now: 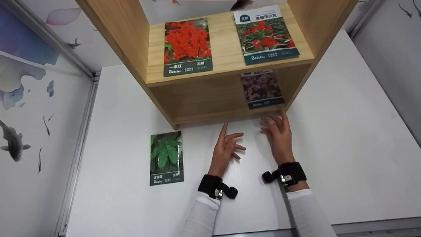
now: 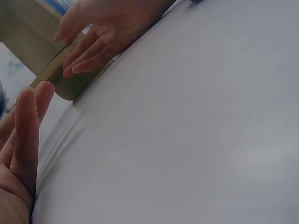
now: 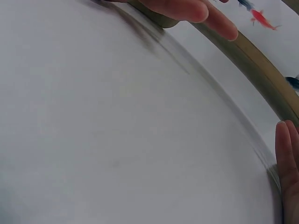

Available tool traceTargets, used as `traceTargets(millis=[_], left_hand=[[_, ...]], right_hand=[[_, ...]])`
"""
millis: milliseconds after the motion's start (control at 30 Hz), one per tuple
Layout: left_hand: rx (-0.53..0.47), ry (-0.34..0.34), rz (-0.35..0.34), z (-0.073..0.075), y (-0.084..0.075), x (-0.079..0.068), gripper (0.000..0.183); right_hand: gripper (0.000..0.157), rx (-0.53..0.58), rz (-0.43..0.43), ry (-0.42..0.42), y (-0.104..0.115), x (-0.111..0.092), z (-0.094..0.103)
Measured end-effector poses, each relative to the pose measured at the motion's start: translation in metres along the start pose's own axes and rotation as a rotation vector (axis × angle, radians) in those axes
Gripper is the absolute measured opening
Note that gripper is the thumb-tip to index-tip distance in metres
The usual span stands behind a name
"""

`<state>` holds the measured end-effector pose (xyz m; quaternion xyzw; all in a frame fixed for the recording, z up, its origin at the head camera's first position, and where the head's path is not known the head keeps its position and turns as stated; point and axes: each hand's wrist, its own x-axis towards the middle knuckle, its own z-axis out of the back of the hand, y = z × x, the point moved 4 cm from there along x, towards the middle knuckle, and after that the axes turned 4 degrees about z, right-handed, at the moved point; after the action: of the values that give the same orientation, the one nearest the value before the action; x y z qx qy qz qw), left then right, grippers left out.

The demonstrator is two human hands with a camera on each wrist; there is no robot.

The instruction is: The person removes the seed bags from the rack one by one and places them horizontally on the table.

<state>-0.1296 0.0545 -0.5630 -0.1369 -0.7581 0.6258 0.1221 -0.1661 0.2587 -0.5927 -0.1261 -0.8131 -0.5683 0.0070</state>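
My left hand (image 1: 223, 153) is over the white table, just in front of the wooden shelf (image 1: 210, 120), its fingers spread and holding nothing. My right hand (image 1: 279, 136) reaches to the shelf's lower front edge, with the index fingertip close below a pink-flower seed packet (image 1: 262, 89) on the lower board. Its other fingers are loosely bent with nothing between them. Left of my left hand, a green-leaf seed packet (image 1: 166, 158) lies flat on the table. In the left wrist view, the right hand (image 2: 107, 32) shows beyond the left fingers (image 2: 25, 126).
On the upper board lie two red-flower seed packets, one at the left (image 1: 188, 46) and one at the right (image 1: 266, 34). The shelf's side panels (image 1: 115, 36) rise towards me. White walls with painted fish (image 1: 14, 140) stand around the table (image 1: 348, 141).
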Motion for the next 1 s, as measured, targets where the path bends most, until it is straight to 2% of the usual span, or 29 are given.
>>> traceTargets(millis=[267,533,700,833,1000], left_hand=[[0.012,-0.018,0.008,-0.001,0.004,0.021,0.062],[0.019,-0.028,0.012,-0.004,0.003,0.035,0.064],[0.042,-0.027,0.044,-0.006,0.003,0.043,0.064],[0.075,-0.016,0.079,-0.011,0.002,0.053,0.064],[0.151,-0.017,0.165,-0.013,0.002,0.06,0.067]], right_hand=[[0.062,0.016,0.006,0.013,-0.001,0.005,0.0],[0.066,-0.063,-0.023,-0.014,0.0,0.01,0.0],[0.067,-0.086,-0.029,-0.024,0.0,0.014,0.0],[0.066,-0.14,-0.027,-0.041,0.0,0.018,0.003],[0.068,-0.309,-0.053,-0.062,-0.006,0.021,-0.001]])
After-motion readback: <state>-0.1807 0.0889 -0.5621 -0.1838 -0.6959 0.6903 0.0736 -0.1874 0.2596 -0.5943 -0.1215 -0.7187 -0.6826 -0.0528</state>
